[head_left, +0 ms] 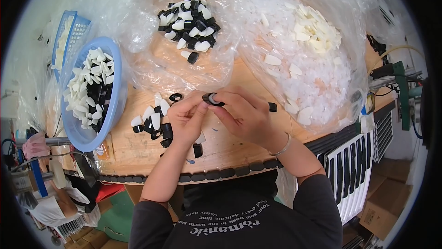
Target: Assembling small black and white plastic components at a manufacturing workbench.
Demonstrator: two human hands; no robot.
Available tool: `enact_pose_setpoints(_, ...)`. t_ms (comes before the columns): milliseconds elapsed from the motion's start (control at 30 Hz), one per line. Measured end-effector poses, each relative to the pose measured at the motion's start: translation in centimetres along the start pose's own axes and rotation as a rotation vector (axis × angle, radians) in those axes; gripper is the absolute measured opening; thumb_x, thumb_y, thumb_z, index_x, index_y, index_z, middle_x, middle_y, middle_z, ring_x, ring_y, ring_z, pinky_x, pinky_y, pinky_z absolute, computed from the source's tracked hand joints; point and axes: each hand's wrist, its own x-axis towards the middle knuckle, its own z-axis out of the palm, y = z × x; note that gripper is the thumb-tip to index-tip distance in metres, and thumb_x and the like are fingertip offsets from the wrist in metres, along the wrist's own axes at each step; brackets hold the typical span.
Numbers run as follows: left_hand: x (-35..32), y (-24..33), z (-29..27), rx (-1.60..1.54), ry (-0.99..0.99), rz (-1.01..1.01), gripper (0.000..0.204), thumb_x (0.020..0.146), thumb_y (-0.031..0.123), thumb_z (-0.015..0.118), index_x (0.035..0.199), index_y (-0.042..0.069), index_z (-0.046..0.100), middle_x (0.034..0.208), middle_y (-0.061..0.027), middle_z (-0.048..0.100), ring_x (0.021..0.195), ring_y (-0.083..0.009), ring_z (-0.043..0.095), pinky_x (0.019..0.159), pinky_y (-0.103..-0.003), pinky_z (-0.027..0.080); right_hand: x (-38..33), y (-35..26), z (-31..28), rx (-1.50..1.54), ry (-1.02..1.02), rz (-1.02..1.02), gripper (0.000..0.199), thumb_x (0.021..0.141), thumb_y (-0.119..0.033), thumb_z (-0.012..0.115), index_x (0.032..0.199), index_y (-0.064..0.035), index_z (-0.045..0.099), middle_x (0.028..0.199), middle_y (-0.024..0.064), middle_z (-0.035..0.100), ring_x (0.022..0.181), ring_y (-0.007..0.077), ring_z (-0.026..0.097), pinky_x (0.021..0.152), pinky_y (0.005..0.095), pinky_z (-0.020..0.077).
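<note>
Over the table's near middle, my two hands meet on one black round cap (207, 101) with a pale ring inside its rim. My left hand (185, 116) pinches it between thumb and fingers. From the other side my right hand (244, 114) grips it too, fingers curled at the opening. Beside my left hand lies a loose group of black caps (166, 131), some with white rounded tips (155, 121) in them. A black ring (176, 97) rests just beyond that hand. Single black caps lie near my left wrist (198, 150) and by my right hand (272, 106).
A blue basin (120, 97) at left holds white-tipped black pieces, with a blue basket (83, 24) behind it. Farther back, a pile of black and white pieces (199, 23) sits on clear plastic sheeting (138, 58). At right, plastic holds white flat pieces (317, 92). Black pads line the table edge (226, 173).
</note>
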Motion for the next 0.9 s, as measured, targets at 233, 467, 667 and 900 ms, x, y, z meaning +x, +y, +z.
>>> enact_pose_setpoints(233, 0.5, 0.1, 0.5, 0.034, 0.066, -0.033, 0.028, 0.081, -0.007, 0.062, 0.109, -0.005, 0.061, 0.1, -0.009, 0.064, 0.086, -0.0164, 0.057, 0.08, -0.03, 0.046, 0.0, 0.2, -0.2, -0.103, -0.032, -0.032, 0.022, 0.076, -0.002, 0.074, 0.095, -0.0012, 0.062, 0.086, 0.0114, 0.065, 0.07, 0.0215, 0.065, 0.06, 0.0288, 0.0532)
enact_pose_setpoints(467, 1.5, 0.4, 0.5, 0.7, 0.04, 0.5, 0.049, 0.065, -0.007, 0.072, 0.112, -0.004, 0.059, 0.107, -0.0183, 0.064, 0.092, -0.0308, 0.06, 0.083, -0.037, 0.048, -0.3, -0.2, -0.2, -0.233, -0.058, 0.098, 0.031, 0.076, -0.004, 0.074, 0.102, -0.003, 0.058, 0.086, 0.0081, 0.064, 0.068, 0.0185, 0.065, 0.057, 0.027, 0.0516)
enact_pose_setpoints(667, 1.4, 0.4, 0.7, 0.802, 0.018, 0.601, 0.053, 0.06, -0.006, 0.073, 0.111, -0.007, 0.06, 0.102, -0.0185, 0.066, 0.089, -0.0329, 0.062, 0.08, -0.038, 0.049, -0.5, -0.1, 0.2, -0.228, -0.028, 0.083, 0.034, 0.074, -0.01, 0.077, 0.102, -0.0048, 0.059, 0.086, 0.0047, 0.064, 0.066, 0.0164, 0.064, 0.064, 0.0282, 0.0515)
enact_pose_setpoints(900, 1.2, 0.2, 0.0, 0.527, 0.111, 0.336, 0.044, 0.068, -0.004, 0.074, 0.11, -0.003, 0.06, 0.106, -0.0129, 0.065, 0.092, -0.0239, 0.059, 0.081, -0.033, 0.047, 0.7, 0.9, -1.1, 0.037, -0.103, 0.184, 0.027, 0.075, -0.011, 0.076, 0.097, -0.0037, 0.063, 0.087, 0.0064, 0.065, 0.069, 0.0171, 0.063, 0.064, 0.027, 0.0504)
